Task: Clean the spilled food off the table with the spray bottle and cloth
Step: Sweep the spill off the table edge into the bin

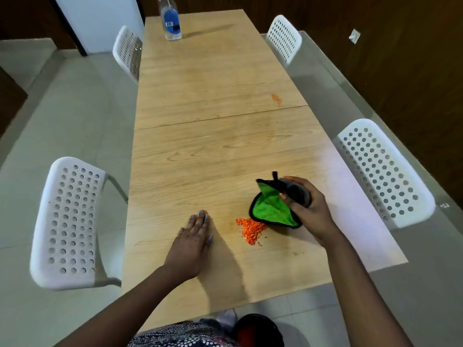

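Observation:
A pile of small orange food bits (pixel 251 229) lies on the near part of the long wooden table (pixel 205 151). My right hand (pixel 309 209) grips a bunched green cloth with black edging and a grey back (pixel 271 209), its lower edge touching the table just right of the pile. My left hand (pixel 194 242) rests flat on the table, fingers straight, to the left of the pile. An orange smear (pixel 276 99) marks the table further away on the right. The clear spray bottle with a blue label (pixel 171 20) stands at the far end, its top cut off by the frame.
White perforated chairs stand along both sides: near left (pixel 72 221), near right (pixel 383 171), far left (pixel 127 52), far right (pixel 284 38). A black bin with a red inside (pixel 258 330) sits on the floor below the table's near edge.

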